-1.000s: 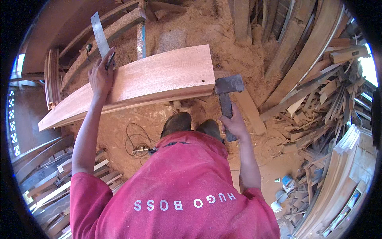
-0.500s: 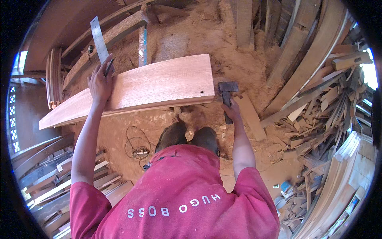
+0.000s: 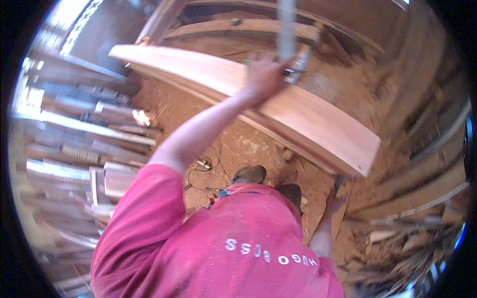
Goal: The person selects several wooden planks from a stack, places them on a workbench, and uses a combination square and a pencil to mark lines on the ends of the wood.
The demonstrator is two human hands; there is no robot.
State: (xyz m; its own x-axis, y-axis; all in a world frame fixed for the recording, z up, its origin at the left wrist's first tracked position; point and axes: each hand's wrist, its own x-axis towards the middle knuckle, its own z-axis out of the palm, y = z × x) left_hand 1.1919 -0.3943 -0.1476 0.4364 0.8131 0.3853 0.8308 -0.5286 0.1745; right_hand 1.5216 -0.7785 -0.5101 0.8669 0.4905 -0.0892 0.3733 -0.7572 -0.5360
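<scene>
A long, pale reddish plank [image 3: 318,119] with a curved edge lies across in front of me. Over its far edge is my left hand [image 3: 268,77], closed around a metal ruler [image 3: 286,30] that points away from me. A small dark, pen-like stick shows by its fingers, blurred. My right hand [image 3: 337,199] is below the plank's right end, gripping a hammer [image 3: 340,182]; the plank covers much of the tool, and only a dark part shows above my fingers.
Beyond the plank lies a wooden beam [image 3: 243,27]. Stacked timber [image 3: 69,149] fills the left side, smeared by motion. Long boards [image 3: 422,159] and offcuts [image 3: 407,243] lie at right. A cable [image 3: 203,164] coils on the sawdust-covered floor near my feet.
The whole view has swung, so the plank now slopes down to the right. The hammer, fully in sight beside the plank's end before, is now mostly hidden. The ruler stays in my left hand.
</scene>
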